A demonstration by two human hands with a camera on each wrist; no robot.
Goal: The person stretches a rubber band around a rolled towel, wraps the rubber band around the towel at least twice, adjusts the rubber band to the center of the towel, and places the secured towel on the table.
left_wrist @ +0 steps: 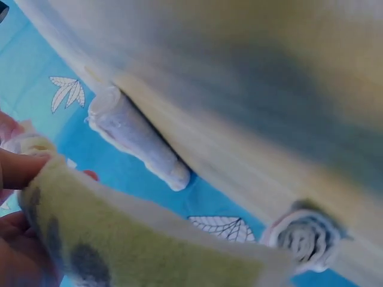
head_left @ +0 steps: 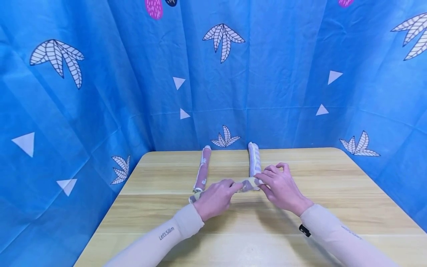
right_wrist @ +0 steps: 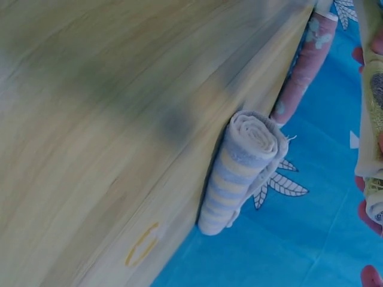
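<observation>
On my head feed I have both hands on a spotted cloth roll (head_left: 247, 184), yellowish with grey patches, held crosswise over the near ends of two other rolls. My left hand (head_left: 215, 198) grips it left of its middle, fingers curled over the cloth, with the left end poking out past the knuckles. My right hand (head_left: 281, 189) pinches the other end between thumb and fingers. Both wrist feeds show the roll raised above the table (head_left: 166, 178).

Beyond it, a pink roll (head_left: 202, 170) lies on the left and a striped roll (head_left: 254, 159) on the right, well apart, both pointing toward the far edge. From my head feed the spotted roll covers part of the striped roll's near end; I can't tell whether they touch. My right wrist feed shows the striped roll's coiled end.

A blue curtain (head_left: 283, 85) with white leaf prints hangs behind the table. Pale sleeves (head_left: 166, 237) cover both forearms, the left one lettered.
</observation>
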